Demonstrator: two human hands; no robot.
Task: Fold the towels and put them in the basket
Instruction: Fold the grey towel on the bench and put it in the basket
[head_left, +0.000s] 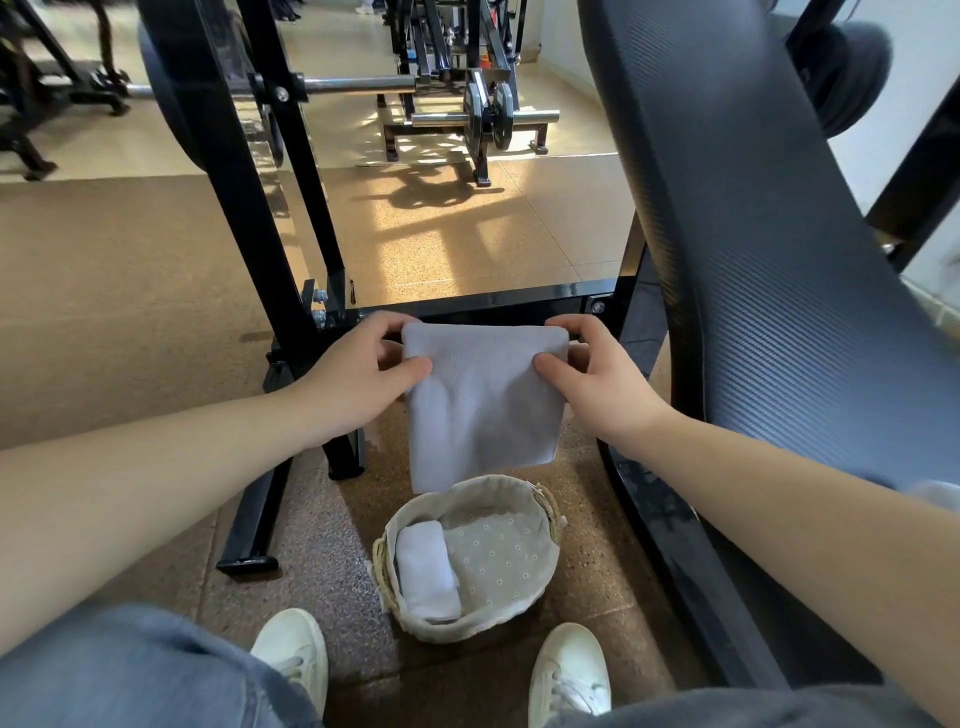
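A grey towel (483, 405), folded to a rough square, hangs in the air in front of me. My left hand (358, 374) pinches its upper left corner and my right hand (597, 374) pinches its upper right corner. Its lower edge hangs just above the far rim of a round woven basket (387, 582) with a dotted cloth lining, which stands on the floor between my feet. One folded white towel (428, 571) lies inside the basket along its left side.
A black metal gym frame (280, 291) rises to the left and behind the towel. A dark padded bench (769, 260) slopes down on the right. My white shoes (296, 654) flank the basket. A bit of another light cloth (935, 493) shows at the right edge.
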